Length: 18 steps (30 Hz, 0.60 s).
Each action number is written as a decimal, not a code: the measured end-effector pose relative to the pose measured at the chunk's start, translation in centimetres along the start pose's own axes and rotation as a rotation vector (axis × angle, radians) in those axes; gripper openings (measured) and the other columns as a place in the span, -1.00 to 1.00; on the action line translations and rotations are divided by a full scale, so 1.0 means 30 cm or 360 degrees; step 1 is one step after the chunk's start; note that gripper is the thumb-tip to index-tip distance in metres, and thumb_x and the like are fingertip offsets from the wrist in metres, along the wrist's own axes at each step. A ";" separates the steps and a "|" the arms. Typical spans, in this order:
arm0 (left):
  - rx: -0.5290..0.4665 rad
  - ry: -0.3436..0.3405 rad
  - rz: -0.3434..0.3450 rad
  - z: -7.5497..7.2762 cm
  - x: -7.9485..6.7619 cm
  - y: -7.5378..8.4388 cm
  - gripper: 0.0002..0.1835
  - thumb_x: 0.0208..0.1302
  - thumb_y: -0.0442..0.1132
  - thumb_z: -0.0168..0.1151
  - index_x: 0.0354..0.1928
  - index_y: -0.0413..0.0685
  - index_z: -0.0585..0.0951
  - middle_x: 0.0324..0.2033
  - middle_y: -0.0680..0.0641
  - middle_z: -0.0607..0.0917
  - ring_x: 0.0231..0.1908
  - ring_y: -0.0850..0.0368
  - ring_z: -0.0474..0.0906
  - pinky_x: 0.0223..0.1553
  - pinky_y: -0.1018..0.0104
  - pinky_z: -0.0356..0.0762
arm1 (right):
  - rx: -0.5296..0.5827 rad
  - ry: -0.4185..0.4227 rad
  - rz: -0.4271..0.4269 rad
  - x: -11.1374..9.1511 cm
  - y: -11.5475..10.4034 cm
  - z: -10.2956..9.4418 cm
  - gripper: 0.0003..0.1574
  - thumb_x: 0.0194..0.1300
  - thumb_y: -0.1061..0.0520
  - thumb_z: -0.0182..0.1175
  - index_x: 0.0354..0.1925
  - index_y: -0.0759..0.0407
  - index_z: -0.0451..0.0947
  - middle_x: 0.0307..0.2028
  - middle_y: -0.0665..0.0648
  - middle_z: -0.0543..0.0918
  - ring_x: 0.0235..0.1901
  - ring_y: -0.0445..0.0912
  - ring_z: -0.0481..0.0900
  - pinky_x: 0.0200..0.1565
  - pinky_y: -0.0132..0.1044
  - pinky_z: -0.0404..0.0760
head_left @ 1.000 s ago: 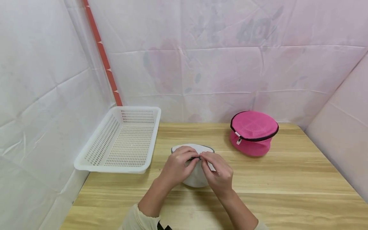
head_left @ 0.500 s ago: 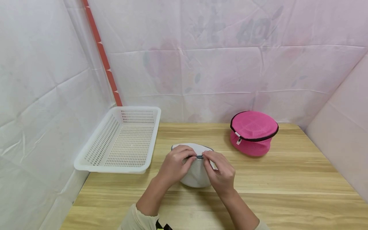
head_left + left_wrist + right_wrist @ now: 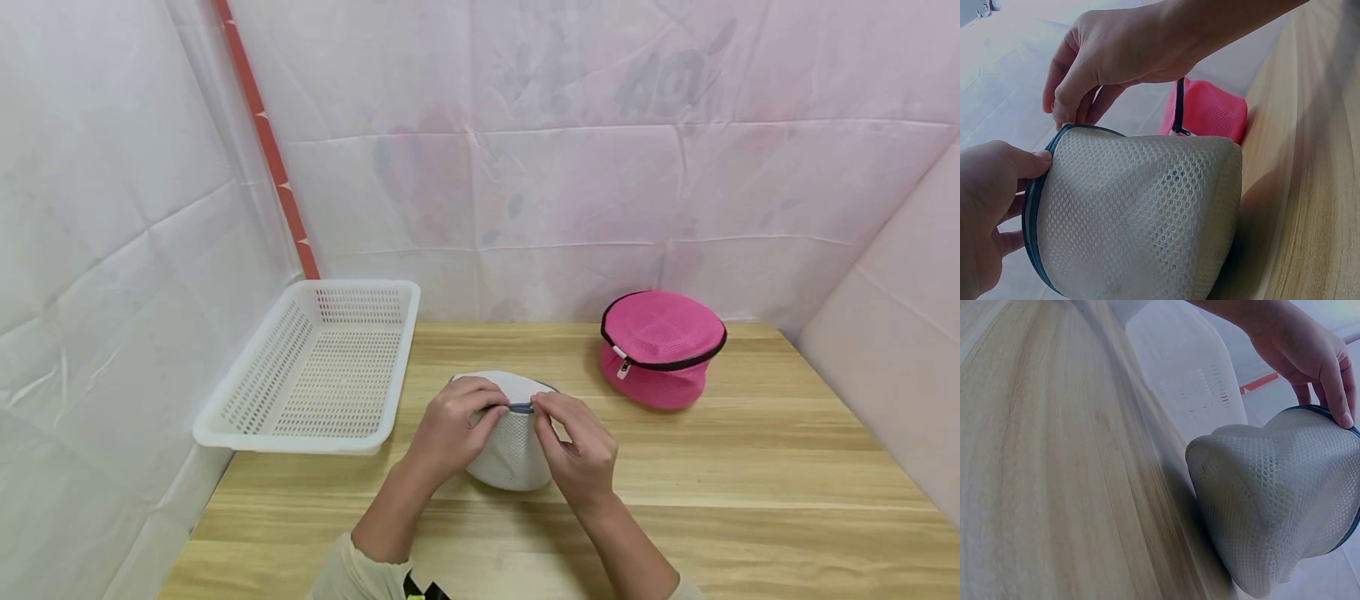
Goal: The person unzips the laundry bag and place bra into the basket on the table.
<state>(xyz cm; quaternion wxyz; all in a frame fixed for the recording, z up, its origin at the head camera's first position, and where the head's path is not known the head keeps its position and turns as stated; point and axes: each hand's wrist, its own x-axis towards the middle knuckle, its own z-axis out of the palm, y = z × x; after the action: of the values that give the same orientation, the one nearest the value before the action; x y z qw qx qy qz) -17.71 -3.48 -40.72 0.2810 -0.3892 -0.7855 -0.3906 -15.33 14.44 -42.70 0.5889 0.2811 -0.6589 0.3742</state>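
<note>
A white mesh laundry bag (image 3: pixel 513 454) with dark blue-grey zip trim stands upright on the table in front of me. My left hand (image 3: pixel 453 425) pinches its zipped rim from the left, thumb on the near side, as the left wrist view also shows. At the right of the same rim, my right hand (image 3: pixel 579 446) pinches the zip edge between thumb and fingertips; any zip pull there is hidden by the fingers. A short stretch of zip (image 3: pixel 520 407) shows between the hands. Through the mesh (image 3: pixel 1129 200), small dark patches appear.
A pink mesh laundry bag (image 3: pixel 663 329) with a black zip sits at the back right, its white pull hanging down. To the left stands a white perforated plastic basket (image 3: pixel 408 358). White sheeting (image 3: pixel 570 183) walls the wooden table (image 3: pixel 787 483) at the back and sides.
My right hand has slid a little to the right along the rim, away from the left hand, which shifts slightly left. More of the zip now shows between them.
</note>
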 end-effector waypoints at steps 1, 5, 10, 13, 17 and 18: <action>-0.0003 -0.0006 -0.0011 -0.001 0.001 0.001 -0.94 0.17 -0.34 0.41 -0.30 -0.12 0.75 -0.26 0.04 0.73 -0.14 0.19 0.64 0.00 0.40 0.58 | 0.0001 -0.0001 0.0002 0.000 0.000 0.000 -0.93 0.05 0.45 0.34 -0.39 0.44 0.70 -0.45 0.30 0.72 -0.42 0.07 0.69 -0.06 -0.41 0.65; 0.0004 -0.0007 -0.0004 -0.006 0.003 0.006 -0.93 0.16 -0.34 0.42 -0.30 -0.13 0.75 -0.26 0.03 0.73 -0.14 0.18 0.64 0.00 0.38 0.58 | 0.0015 -0.0011 0.0003 -0.003 0.000 -0.001 -0.95 0.10 0.41 0.34 -0.39 0.44 0.70 -0.44 0.30 0.73 -0.41 0.07 0.69 -0.05 -0.40 0.65; 0.0020 -0.0003 0.0023 -0.004 0.004 0.007 -0.90 0.16 -0.33 0.42 -0.27 -0.13 0.76 -0.25 0.03 0.74 -0.13 0.18 0.65 0.04 0.37 0.56 | 0.0053 -0.0037 -0.0007 -0.006 -0.004 0.001 -0.95 0.12 0.41 0.32 -0.37 0.43 0.70 -0.42 0.31 0.73 -0.39 0.07 0.70 -0.04 -0.40 0.65; 0.0030 -0.0010 0.0066 0.004 0.004 0.011 -0.89 0.16 -0.31 0.42 -0.26 -0.13 0.76 -0.25 0.03 0.74 -0.13 0.18 0.65 0.05 0.36 0.56 | 0.0080 -0.0059 -0.0021 -0.010 -0.005 0.005 -0.92 0.09 0.45 0.32 -0.37 0.42 0.70 -0.41 0.31 0.73 -0.38 0.06 0.70 -0.03 -0.40 0.65; 0.0081 -0.0021 0.0132 0.017 0.004 0.017 -0.88 0.17 -0.28 0.42 -0.25 -0.11 0.76 -0.26 0.05 0.74 -0.14 0.20 0.66 0.04 0.35 0.56 | 0.0093 -0.0104 -0.0022 -0.018 -0.007 0.007 -0.93 0.11 0.42 0.32 -0.36 0.40 0.71 -0.40 0.29 0.73 -0.37 0.06 0.71 -0.02 -0.40 0.64; 0.0096 -0.0023 0.0133 0.020 0.003 0.019 -0.89 0.17 -0.27 0.42 -0.26 -0.11 0.76 -0.26 0.06 0.74 -0.15 0.21 0.66 0.04 0.35 0.57 | 0.0085 -0.0122 -0.0011 -0.020 -0.007 0.007 -0.94 0.15 0.39 0.32 -0.35 0.40 0.71 -0.40 0.28 0.73 -0.36 0.05 0.71 -0.01 -0.40 0.64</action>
<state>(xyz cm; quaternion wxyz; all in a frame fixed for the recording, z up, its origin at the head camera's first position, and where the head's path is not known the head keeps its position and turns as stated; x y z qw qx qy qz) -17.37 -2.73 -40.75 0.3032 -0.4158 -0.7819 -0.3518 -15.18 14.11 -43.27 0.5570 0.3130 -0.6697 0.3785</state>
